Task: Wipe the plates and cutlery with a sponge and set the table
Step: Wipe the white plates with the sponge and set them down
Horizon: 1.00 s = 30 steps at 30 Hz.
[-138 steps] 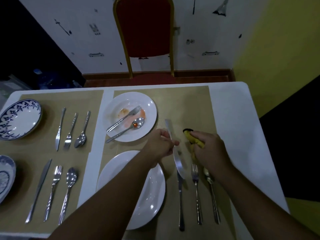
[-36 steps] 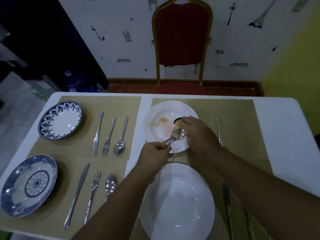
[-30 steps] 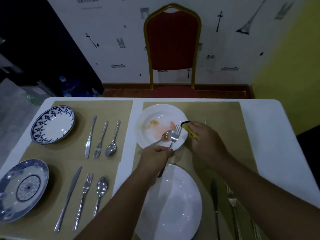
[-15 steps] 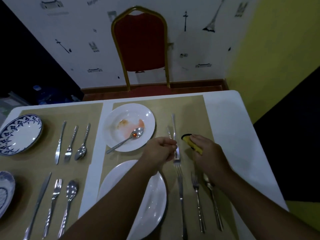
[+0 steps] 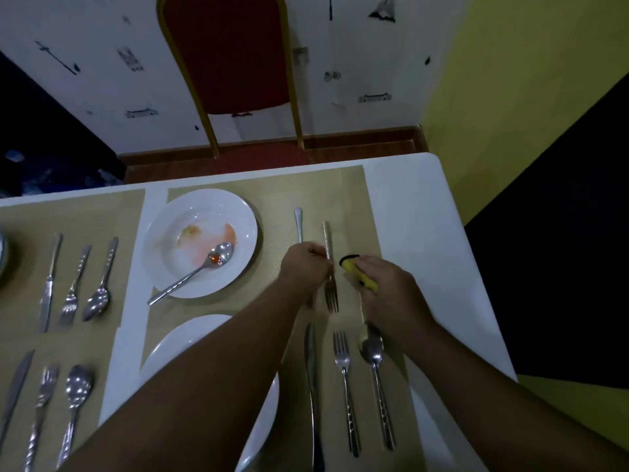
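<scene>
Fork, tines nearward, handle toward chair, in pinch of left hand; sponge inside curled right hand

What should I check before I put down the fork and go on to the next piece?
1. Left hand grips the slim steel fork: ok.
2. Right hand holds the yellow sponge: ok.
3. Fork tines clean: cannot tell.
4. Bare tan placemat right of the steel knife for the fork: ok.
5. Steel spoon on the round white plate clean: not ok, red sauce in its bowl.
</scene>
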Tool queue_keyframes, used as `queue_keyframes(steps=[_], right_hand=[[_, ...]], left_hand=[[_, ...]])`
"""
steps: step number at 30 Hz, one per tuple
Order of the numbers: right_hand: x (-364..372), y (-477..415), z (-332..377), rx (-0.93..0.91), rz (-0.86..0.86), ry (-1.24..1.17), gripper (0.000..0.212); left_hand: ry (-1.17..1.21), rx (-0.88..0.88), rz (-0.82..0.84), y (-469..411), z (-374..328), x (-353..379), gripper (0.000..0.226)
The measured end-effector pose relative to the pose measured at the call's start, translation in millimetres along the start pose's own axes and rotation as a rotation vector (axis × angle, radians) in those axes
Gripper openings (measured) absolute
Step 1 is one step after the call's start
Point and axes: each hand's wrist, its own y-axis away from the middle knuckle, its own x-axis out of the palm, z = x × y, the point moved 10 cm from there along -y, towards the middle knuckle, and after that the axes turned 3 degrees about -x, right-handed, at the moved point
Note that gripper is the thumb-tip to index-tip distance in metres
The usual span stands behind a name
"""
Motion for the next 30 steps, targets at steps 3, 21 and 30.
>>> queue_keyframes(steps=[3, 21, 30], right_hand=[[3.7, -9.4, -12.9, 0.018, 0.01, 0.03, 0.053], [16.3, -9.6, -18.0, 0.008, 0.083, 0.157, 0.057], [13.5, -17.0, 54.4, -0.134, 0.014, 0.186, 0.057]], left_hand=[[-0.185, 0.122, -0.07, -0.6, -12.5, -2.5, 0.026], [-0.786, 0.54, -0.08, 37.5, 3.6, 29.3, 0.065], [-0.691, 0.566, -0.224, 78.7, -3.6, -37.8, 0.054]])
